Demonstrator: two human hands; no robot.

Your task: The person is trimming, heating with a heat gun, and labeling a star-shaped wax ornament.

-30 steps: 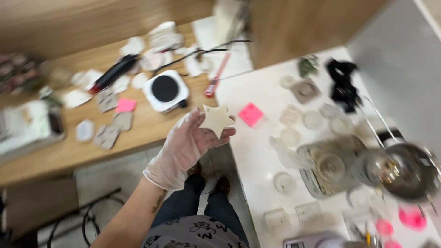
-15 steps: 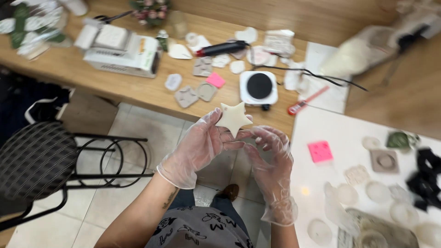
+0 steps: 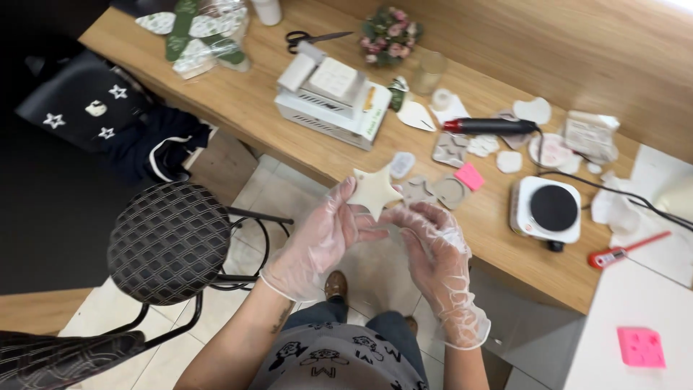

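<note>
A cream star-shaped cast piece (image 3: 374,191) is held up in front of me over the floor, near the edge of the wooden counter (image 3: 303,137). My left hand (image 3: 317,242), in a clear plastic glove, grips the star from the left with thumb and fingers. My right hand (image 3: 433,253), gloved too, touches the star's lower right point with its fingertips.
On the counter lie a small white hot plate (image 3: 547,209), grey moulds (image 3: 451,148), a pink mould (image 3: 470,175), stacked white boxes (image 3: 332,101), scissors (image 3: 314,37) and a red thermometer (image 3: 624,250). A round stool (image 3: 170,238) stands at my left. A white table (image 3: 635,332) with a pink mould is at right.
My view has swung left from the white table to the wooden counter. My right hand has joined the left on the star, which was held by the left hand alone.
</note>
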